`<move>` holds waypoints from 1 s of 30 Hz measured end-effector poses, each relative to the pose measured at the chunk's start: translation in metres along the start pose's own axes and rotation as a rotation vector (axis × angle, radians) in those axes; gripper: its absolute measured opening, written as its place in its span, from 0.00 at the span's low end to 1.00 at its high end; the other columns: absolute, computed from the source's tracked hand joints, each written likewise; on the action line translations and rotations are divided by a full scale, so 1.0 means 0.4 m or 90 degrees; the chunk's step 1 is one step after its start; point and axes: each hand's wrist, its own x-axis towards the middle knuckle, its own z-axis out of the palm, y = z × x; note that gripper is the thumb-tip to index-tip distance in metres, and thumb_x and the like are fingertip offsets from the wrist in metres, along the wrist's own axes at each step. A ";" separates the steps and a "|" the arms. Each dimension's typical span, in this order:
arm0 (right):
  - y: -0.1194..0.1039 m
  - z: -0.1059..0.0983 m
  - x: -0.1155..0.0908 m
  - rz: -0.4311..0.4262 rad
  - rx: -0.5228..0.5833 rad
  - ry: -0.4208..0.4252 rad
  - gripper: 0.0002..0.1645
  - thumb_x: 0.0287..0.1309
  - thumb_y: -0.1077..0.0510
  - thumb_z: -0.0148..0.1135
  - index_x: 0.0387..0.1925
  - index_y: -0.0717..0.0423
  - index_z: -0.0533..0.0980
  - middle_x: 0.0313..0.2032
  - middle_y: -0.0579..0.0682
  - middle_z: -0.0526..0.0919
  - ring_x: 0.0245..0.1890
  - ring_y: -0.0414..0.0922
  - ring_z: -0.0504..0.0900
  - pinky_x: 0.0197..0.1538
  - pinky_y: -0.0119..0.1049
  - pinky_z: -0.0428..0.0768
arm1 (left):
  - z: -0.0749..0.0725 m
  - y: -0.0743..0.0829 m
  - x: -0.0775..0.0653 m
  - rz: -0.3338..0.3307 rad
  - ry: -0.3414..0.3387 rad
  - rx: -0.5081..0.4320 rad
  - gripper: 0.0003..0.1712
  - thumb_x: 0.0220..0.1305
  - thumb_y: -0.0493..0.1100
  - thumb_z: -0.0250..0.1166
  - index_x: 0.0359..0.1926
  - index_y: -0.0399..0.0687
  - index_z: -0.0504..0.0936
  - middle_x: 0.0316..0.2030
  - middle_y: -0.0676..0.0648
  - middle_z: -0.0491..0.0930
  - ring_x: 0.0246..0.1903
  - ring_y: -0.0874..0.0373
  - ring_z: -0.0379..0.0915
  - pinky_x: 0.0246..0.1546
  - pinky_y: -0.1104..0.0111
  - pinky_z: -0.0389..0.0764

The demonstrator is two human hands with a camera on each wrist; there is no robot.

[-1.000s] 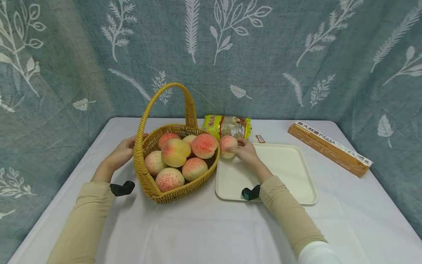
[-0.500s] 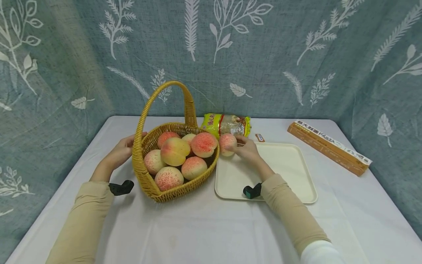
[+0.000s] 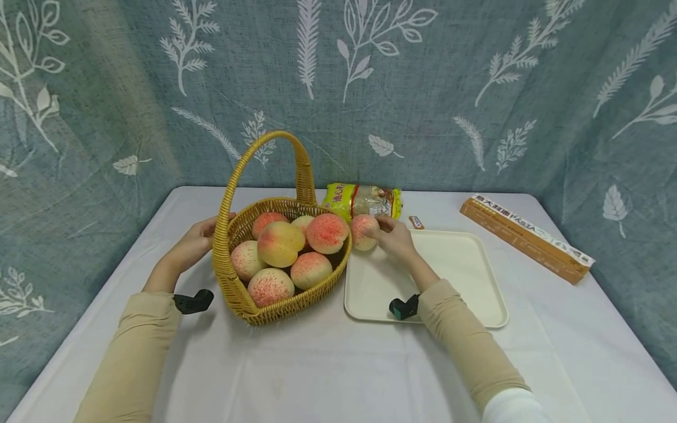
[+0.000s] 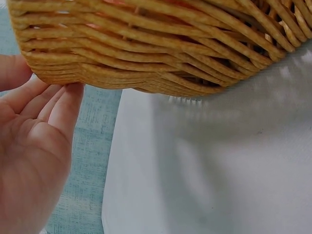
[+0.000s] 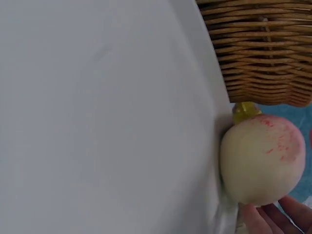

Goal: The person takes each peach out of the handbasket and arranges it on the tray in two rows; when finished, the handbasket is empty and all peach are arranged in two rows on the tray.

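Observation:
A tan wicker basket [image 3: 288, 311] with a tall arched handle stands left of centre, filled with several red-and-cream peaches [image 3: 271, 286] and one yellow-orange peach [image 3: 280, 244]. My left hand [image 3: 193, 244] holds the basket at its far left side; the left wrist view shows thumb and fingertips at the wicker edge. With my right hand [image 3: 395, 239] I pinch a pale pink peach [image 3: 364, 232] just right of the basket. That peach overlaps the back left corner of a cream tray [image 3: 449, 276]. In the right wrist view, my fingers [image 5: 256, 219] touch its lower side.
Behind the held peach lies a yellow-and-clear food packet [image 3: 365, 201]. A small orange-and-white packet [image 3: 416, 222] is near the tray's back edge. At the right, a long brown box [image 3: 523, 238] lies slanted. A patterned blue-green curtain [image 3: 423, 117] hangs behind the white-covered table [image 3: 296, 376].

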 end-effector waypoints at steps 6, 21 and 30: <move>-0.042 -0.006 -0.009 -0.037 -0.008 0.021 0.38 0.63 0.47 0.63 0.67 0.62 0.66 0.65 0.62 0.69 0.64 0.56 0.68 0.63 0.48 0.68 | -0.002 0.001 0.003 -0.008 -0.005 0.011 0.39 0.65 0.29 0.51 0.73 0.28 0.45 0.71 0.26 0.47 0.70 0.32 0.40 0.64 0.39 0.49; -0.165 0.066 -0.021 -0.178 -0.184 -0.084 0.42 0.58 0.46 0.66 0.70 0.57 0.65 0.36 0.56 0.81 0.28 0.47 0.75 0.34 0.38 0.73 | -0.032 -0.018 0.000 0.020 -0.108 -0.063 0.44 0.65 0.29 0.53 0.74 0.29 0.37 0.72 0.27 0.39 0.71 0.37 0.40 0.63 0.64 0.62; -0.224 0.098 -0.020 -0.174 -0.284 -0.159 0.43 0.56 0.48 0.69 0.69 0.58 0.65 0.64 0.56 0.72 0.60 0.53 0.73 0.58 0.47 0.73 | -0.058 -0.002 0.011 -0.042 -0.188 -0.088 0.60 0.51 0.25 0.61 0.75 0.35 0.29 0.74 0.30 0.33 0.71 0.33 0.31 0.66 0.43 0.46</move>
